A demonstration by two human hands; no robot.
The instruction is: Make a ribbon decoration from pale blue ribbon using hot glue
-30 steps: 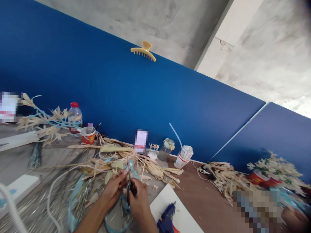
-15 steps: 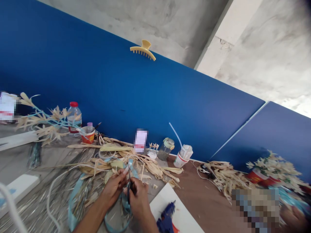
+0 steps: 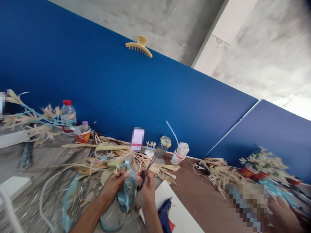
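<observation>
In the head view, we see the left hand (image 3: 116,183) with its fingertips together, clamped on a light blue ribbon (image 3: 131,183) that hangs bunched between the 2 hands. The right hand (image 3: 147,187) is closed around the scissors (image 3: 143,175), the blades slanting up and away over the husks (image 3: 119,147) strewn behind. Just beside the right forearm, we find a blue glue gun (image 3: 164,214) on a white board (image 3: 182,212). At the back of the worktop (image 3: 191,186) we have a phone (image 3: 137,137), a jar (image 3: 162,149) and a white cup (image 3: 177,158); farther left, a red cup (image 3: 83,137) stands near a bottle (image 3: 68,119). At the far right we make out another person's hand (image 3: 282,208), partly blurred.
</observation>
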